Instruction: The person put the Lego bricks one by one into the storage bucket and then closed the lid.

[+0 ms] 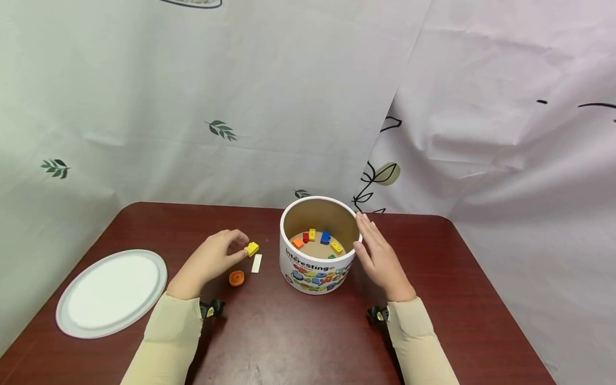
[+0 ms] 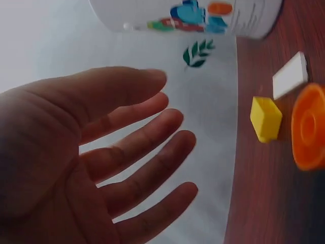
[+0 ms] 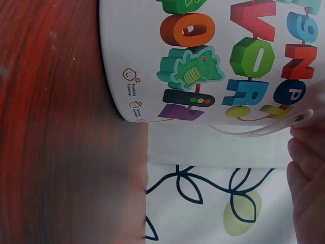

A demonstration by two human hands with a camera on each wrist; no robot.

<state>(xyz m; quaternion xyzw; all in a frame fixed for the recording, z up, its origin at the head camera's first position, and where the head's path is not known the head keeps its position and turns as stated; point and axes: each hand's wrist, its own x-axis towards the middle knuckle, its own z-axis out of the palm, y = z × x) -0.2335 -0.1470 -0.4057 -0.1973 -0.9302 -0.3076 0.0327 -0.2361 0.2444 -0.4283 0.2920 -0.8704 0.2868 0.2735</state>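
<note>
A white round bucket (image 1: 293, 270) with printed letters stands upright on the table. My right hand (image 1: 380, 263) rests against the bucket's right rim, its fingers straight; in the right wrist view its fingers (image 3: 307, 162) show at the edge beside a clear handle (image 3: 254, 130). My left hand (image 1: 212, 262) hovers beside a yellow block (image 1: 252, 248), fingers loosely bent. The left wrist view shows a gap between that hand (image 2: 101, 152) and the yellow block (image 2: 265, 119). Close by lie a flat white piece (image 1: 257, 263) and an orange round piece (image 1: 237, 278).
Inside the bucket are several small blocks, among them a blue block (image 1: 325, 237) and an orange block (image 1: 298, 243). A white oval lid (image 1: 113, 294) lies at the left of the dark red table (image 1: 289, 342). Behind the table hangs a white printed cloth (image 1: 269, 107).
</note>
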